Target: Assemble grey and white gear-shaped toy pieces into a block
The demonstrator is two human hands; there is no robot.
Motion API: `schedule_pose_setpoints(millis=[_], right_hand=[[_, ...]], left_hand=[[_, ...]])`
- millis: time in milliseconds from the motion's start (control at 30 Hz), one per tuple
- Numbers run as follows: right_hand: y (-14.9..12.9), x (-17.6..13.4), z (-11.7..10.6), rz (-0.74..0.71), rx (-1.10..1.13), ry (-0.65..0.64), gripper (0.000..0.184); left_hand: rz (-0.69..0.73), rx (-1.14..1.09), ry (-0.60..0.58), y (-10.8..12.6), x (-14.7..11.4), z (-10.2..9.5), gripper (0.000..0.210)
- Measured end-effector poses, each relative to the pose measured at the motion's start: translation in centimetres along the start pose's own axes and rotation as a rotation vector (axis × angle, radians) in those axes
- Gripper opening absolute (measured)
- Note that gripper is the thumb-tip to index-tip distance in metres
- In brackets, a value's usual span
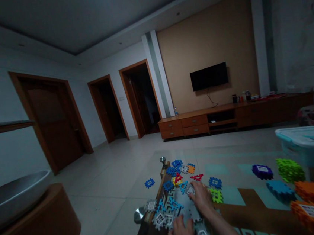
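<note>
Low in the view, both my hands rest on a glass table top [234,161] among loose interlocking plastic tiles. My left hand [181,233] lies flat at the bottom edge, fingers on grey-white tiles [160,219]. My right hand [201,197] reaches further forward, fingertips touching a pale tile [190,191] beside blue tiles [171,204] and a green tile [217,195]. A red triangle tile [197,177] and an orange tile [191,168] lie just beyond. Whether either hand grips a tile is unclear.
Stacks of purple [262,172], green [289,169], blue [279,190] and orange tiles [311,210] sit at the right, near a clear plastic bin [308,141]. One blue tile [149,183] lies apart at the left. A wooden TV cabinet [230,116] and doors stand across the tiled floor.
</note>
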State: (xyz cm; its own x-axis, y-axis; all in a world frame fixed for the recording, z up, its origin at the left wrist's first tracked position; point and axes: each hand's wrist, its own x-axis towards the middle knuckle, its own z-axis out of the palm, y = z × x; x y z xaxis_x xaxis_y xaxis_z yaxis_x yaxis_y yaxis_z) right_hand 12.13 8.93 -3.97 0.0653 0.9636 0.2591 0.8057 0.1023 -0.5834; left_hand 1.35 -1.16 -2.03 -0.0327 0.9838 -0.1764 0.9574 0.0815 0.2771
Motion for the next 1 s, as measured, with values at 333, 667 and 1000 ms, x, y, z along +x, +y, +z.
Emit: schedule_pose_setpoints(millis=[333, 667, 1000], right_hand=[[-0.2, 0.6, -2.7, -0.108, 0.349, -0.156, 0.028], [2.1, -4.5, -2.5, -0.127, 0.396, -0.431, 0.027], [3.3, -5.9, -2.3, -0.299, 0.264, -0.499, 0.057]], left_hand=[[-0.173, 0.017, 0.135, -5.1, -1.8, -3.0, 0.036], [-0.216, 0.028, 0.424, -4.3, 0.1, -2.7, 0.037], [-0.127, -0.033, 0.332, -5.0, 1.5, -2.5, 0.039]])
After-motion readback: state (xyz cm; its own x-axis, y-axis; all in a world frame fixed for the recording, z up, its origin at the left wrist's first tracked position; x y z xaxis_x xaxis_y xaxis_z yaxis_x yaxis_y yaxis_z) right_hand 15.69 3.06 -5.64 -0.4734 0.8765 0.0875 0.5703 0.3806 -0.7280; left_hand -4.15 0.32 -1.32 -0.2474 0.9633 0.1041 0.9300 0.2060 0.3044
